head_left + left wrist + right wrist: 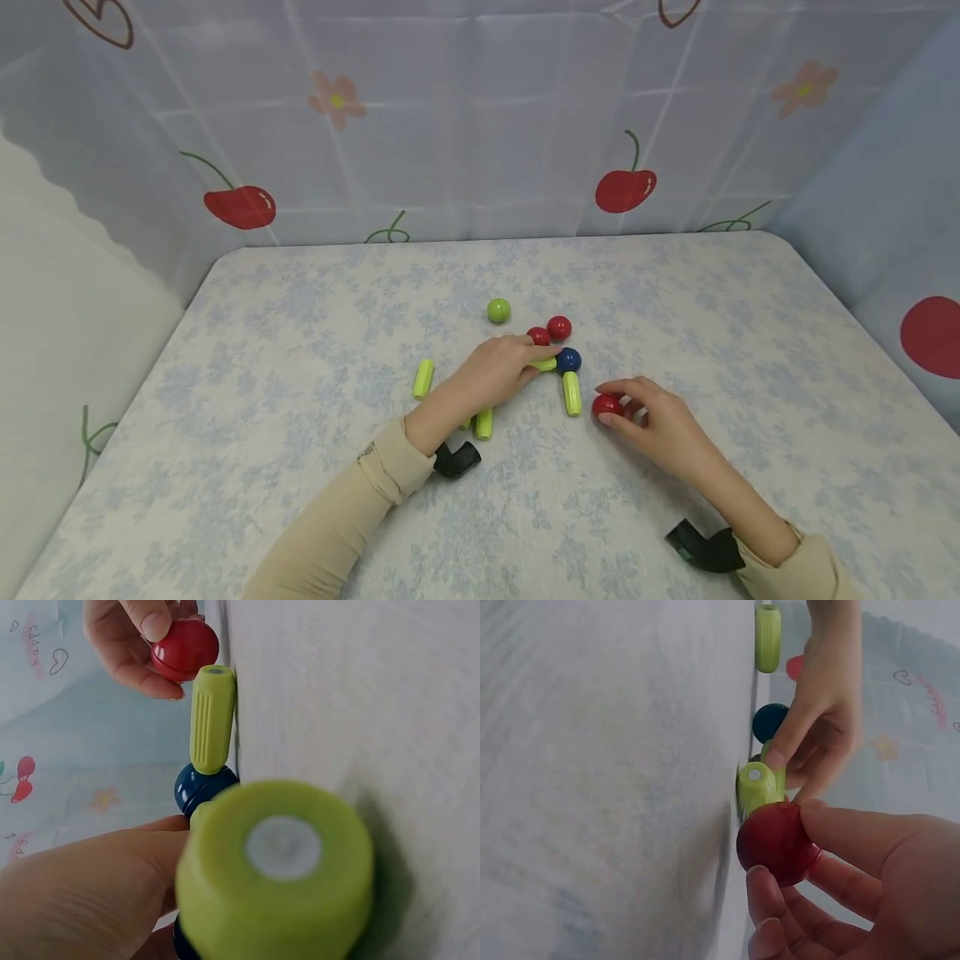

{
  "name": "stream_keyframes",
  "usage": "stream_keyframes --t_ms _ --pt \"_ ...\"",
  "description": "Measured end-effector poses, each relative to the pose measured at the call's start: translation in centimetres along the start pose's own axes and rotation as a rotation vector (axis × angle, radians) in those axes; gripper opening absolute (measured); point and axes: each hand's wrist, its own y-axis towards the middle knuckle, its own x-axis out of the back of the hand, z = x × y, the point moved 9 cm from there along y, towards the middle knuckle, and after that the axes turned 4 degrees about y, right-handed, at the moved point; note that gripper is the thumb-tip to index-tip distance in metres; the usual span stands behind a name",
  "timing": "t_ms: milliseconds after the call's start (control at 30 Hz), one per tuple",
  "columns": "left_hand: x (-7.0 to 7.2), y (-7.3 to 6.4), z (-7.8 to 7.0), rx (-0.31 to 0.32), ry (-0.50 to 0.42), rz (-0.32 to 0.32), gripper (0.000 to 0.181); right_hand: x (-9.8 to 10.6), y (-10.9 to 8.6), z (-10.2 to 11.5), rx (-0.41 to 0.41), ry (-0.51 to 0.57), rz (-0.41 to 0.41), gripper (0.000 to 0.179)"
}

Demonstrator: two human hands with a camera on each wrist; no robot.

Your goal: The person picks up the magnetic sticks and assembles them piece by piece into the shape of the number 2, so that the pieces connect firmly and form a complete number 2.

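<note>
My right hand [654,423] pinches a red ball [606,406] between thumb and fingers. Close by, at the ball's left in the head view, lies a yellow-green magnetic rod [572,394] with a metal disc in its end. That rod joins a dark blue ball [568,360], which a second yellow-green rod [543,364] also meets. My left hand [491,372] grips this second rod, partly covering it. Another dark blue ball [769,721] shows beyond the left thumb in the right wrist view. A near rod end [277,862] looms large in the left wrist view.
Two red balls [559,327] sit just behind the left hand, with a green ball [498,310] farther back. A loose rod [423,379] lies to the left. Under the left wrist is another rod [483,424], with one more partly hidden beside it.
</note>
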Motion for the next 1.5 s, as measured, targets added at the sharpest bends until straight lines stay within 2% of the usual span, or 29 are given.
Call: stream_keyframes --t_ms 400,833,933,1100,1333,1500 --pt "0.0 0.4 0.1 0.020 -0.003 0.011 0.038 -1.9 -0.5 0.3 -0.062 0.189 0.185 0.047" --pt "0.0 0.4 0.1 0.029 -0.004 0.017 0.039 -2.2 -0.2 0.2 -0.128 0.233 0.132 0.053" --pt "0.0 0.3 0.0 0.026 -0.014 0.015 0.039 -2.2 0.0 0.2 -0.107 0.234 0.107 0.058" --pt "0.0 0.2 0.1 0.020 -0.009 0.012 0.039 -2.3 -0.1 0.4 -0.019 0.223 0.104 0.059" --pt "0.1 0.1 0.1 0.015 -0.011 0.021 0.040 -2.1 0.2 1.1 0.059 0.203 0.159 0.037" --pt "0.5 -0.3 0.2 0.008 -0.023 0.016 0.042 -2.1 0.3 1.2 0.084 0.190 0.179 0.030"
